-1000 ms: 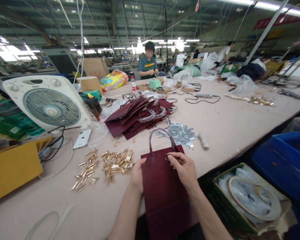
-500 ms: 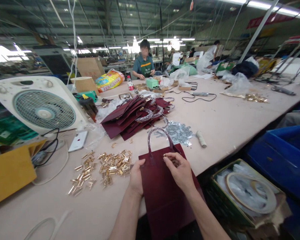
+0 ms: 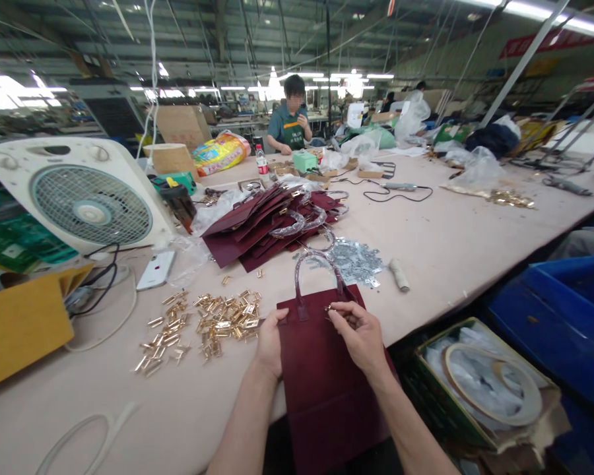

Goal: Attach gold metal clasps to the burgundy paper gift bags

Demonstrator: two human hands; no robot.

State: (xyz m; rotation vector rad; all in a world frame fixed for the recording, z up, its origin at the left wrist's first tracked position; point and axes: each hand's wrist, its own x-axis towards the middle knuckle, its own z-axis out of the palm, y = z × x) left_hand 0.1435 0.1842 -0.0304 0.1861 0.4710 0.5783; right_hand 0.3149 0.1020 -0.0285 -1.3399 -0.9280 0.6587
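A dark red handbag point(image 3: 321, 376) stands upright before me at the table edge, its handle point(image 3: 297, 277) wrapped in clear film. My left hand point(image 3: 271, 340) grips the bag's left edge, thumb on the front. Between the thumb and fingers of my right hand point(image 3: 359, 333) is a small gold metal fitting point(image 3: 329, 309), held against the bag's upper front. Loose gold fittings point(image 3: 228, 316) lie in a pile left of the bag. Behind it are many flat grey metal plates point(image 3: 356, 262) and a stack of dark red bags point(image 3: 262, 227).
A white box fan point(image 3: 89, 204), a phone point(image 3: 156, 270) and a yellow carton point(image 3: 20, 330) stand or lie on the left. A small roll point(image 3: 398, 274) lies right of the plates. Below the table's right edge are a box with spools point(image 3: 485, 382) and blue bins point(image 3: 559, 316). A co-worker point(image 3: 290, 125) is across the table.
My right hand has shifted slightly right with the gold fitting, still against the bag front. The co-worker has raised one hand toward the head. The view has moved a little.
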